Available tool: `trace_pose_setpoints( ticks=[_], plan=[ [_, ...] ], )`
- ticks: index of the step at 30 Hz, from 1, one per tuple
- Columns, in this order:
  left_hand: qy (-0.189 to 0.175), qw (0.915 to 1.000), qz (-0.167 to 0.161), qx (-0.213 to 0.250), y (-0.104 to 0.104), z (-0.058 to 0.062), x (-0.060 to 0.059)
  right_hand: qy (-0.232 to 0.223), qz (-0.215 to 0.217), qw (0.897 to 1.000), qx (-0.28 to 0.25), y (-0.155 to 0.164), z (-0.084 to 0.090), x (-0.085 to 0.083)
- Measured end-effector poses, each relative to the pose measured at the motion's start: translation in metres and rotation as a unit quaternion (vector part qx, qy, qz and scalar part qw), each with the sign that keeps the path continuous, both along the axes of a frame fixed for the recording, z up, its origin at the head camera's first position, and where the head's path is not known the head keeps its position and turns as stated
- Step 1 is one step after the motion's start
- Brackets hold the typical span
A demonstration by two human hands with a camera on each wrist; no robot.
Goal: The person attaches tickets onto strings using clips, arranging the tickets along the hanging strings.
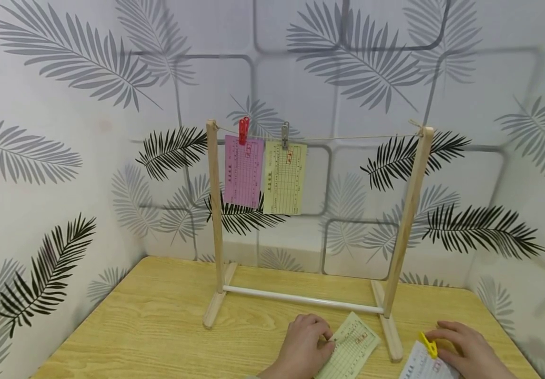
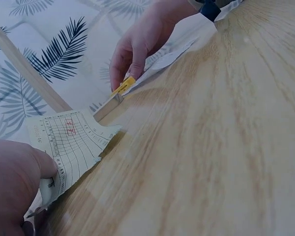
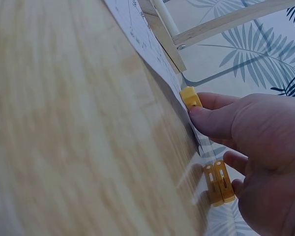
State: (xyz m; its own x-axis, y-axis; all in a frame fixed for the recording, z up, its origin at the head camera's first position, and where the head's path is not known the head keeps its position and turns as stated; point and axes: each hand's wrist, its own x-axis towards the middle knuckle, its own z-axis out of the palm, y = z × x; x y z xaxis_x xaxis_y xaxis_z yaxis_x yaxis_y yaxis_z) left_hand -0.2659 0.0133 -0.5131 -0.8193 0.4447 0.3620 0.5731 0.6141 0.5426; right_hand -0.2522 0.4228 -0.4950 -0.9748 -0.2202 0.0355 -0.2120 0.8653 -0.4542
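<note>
My left hand (image 1: 304, 347) pinches the left side of a pale yellow printed slip (image 1: 354, 342), which is lifted off the table in the left wrist view. My right hand (image 1: 466, 350) holds a yellow clothespin (image 1: 427, 345) between thumb and fingers, over the top edge of a white printed slip (image 1: 419, 366). Whether its jaws grip the paper cannot be told. Close by my right hand's lower fingers stands an orange-yellow clothespin (image 3: 219, 183) on the table. On the string hang a pink slip (image 1: 244, 176) under a red clothespin (image 1: 243, 130) and a yellow slip (image 1: 284, 181) under a grey clothespin (image 1: 285, 135).
A wooden frame stands on the table (image 1: 159, 316), its left post (image 1: 215, 210) and right post (image 1: 410, 221) joined by a string (image 1: 348, 138) above and a white rod (image 1: 301, 299) below. The right foot (image 1: 391, 337) lies between my hands. Patterned walls enclose the table.
</note>
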Motion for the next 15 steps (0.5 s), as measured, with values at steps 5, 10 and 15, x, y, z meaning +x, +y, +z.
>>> trace_pose_setpoints(
  ticks=[5,10,15],
  plan=[
    [-0.004,1.0000,0.000,0.009,0.0002,-0.0016,0.0001,0.007,0.013,1.000,-0.016,0.0038,-0.0016,-0.0014],
    [-0.003,0.9999,-0.001,0.014,-0.0001,-0.0004,0.0007,0.016,0.011,0.999,-0.035,0.0053,-0.0033,-0.0007],
    [-0.002,0.9999,-0.001,0.017,0.0000,0.0011,0.0006,0.015,-0.002,0.999,-0.044,0.0044,-0.0034,-0.0005]
  ],
)
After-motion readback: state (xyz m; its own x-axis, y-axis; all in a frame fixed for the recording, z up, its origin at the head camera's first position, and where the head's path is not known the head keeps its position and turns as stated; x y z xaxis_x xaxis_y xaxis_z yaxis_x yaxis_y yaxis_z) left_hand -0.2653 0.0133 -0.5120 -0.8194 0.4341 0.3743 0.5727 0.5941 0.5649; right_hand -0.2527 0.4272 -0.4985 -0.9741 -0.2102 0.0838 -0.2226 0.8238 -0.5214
